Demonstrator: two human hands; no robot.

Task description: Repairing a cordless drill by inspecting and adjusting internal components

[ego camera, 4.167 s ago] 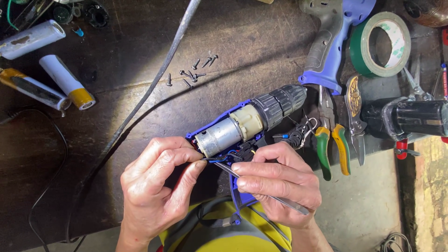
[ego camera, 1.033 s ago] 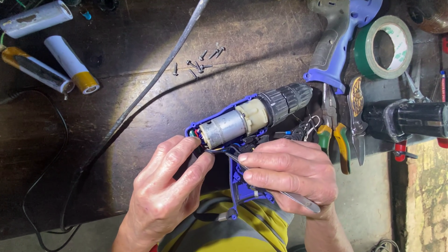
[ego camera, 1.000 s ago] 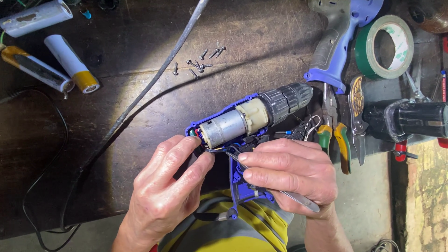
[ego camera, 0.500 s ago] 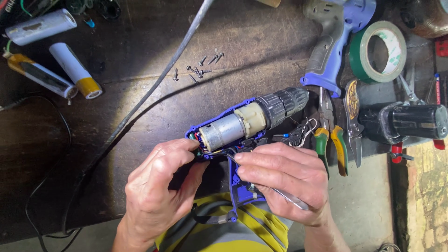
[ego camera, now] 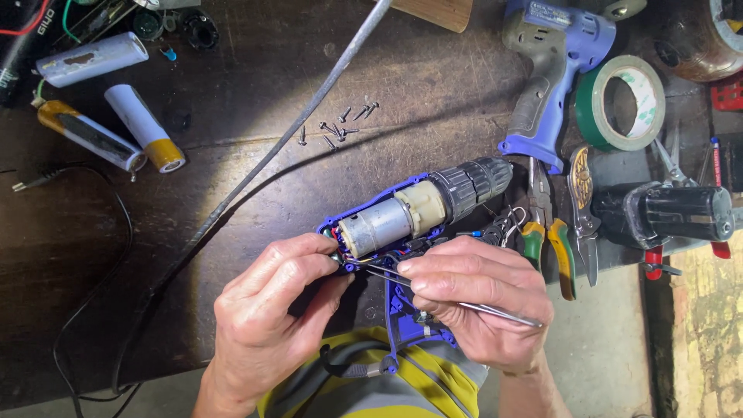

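Tweezers (ego camera: 464, 304) tips vanish between fingers beside drill (ego camera: 418, 213) motor wiring.

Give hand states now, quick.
Left hand: closed, pinching wires at the drill motor's rear.
Right hand: closed on tweezers.

To the left of my left hand (ego camera: 267, 321) the dark desk (ego camera: 70, 255) lies open, crossed only by a thin black cord (ego camera: 116, 232) and a grey cable (ego camera: 271, 155). Beyond my hands, the opened drill (ego camera: 414, 213) and a scatter of screws (ego camera: 337, 128) block the way. Right of my right hand (ego camera: 484, 306), pliers (ego camera: 546, 232), a battery pack (ego camera: 665, 217) and a tape roll (ego camera: 619, 101) crowd close.
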